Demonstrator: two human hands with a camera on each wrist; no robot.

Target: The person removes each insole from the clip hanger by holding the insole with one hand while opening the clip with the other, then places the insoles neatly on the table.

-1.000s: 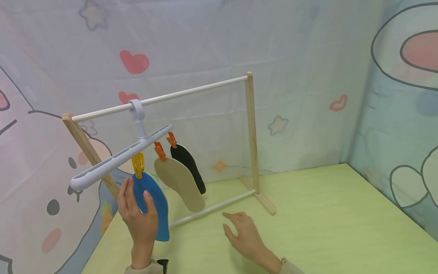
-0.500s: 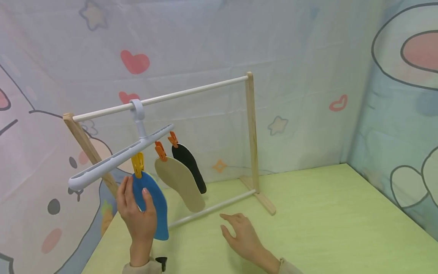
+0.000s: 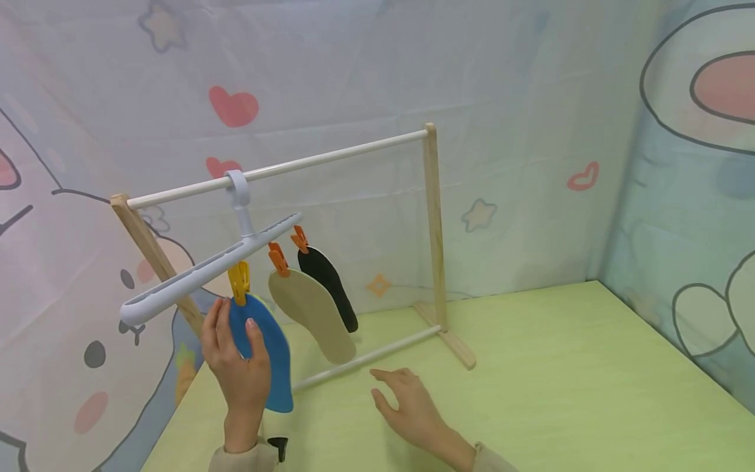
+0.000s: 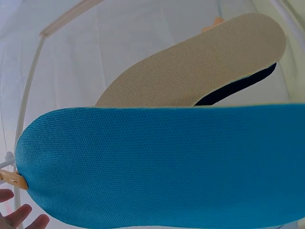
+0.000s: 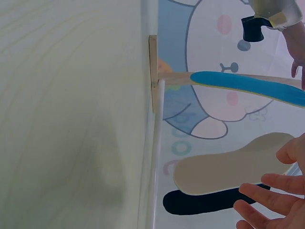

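Note:
A blue insole hangs from a yellow clip under a pale grey hanger. My left hand is in front of and beside its upper part, fingers loosely spread. In the left wrist view those fingers appear near the clip, gripping nothing; whether they touch the insole I cannot tell. Farther along the hanger, two orange clips hold a beige insole and a black insole. My right hand, fingers relaxed and parted, hovers above the table holding nothing.
The hanger hooks over the white top rod of a rack with wooden side posts. A white lower rod runs near the green table. A printed cloth backdrop stands behind.
My right hand has drifted left and slightly down, toward the insoles. My left hand stays by the blue insole with only a slight shift. The insoles and hanger barely move.

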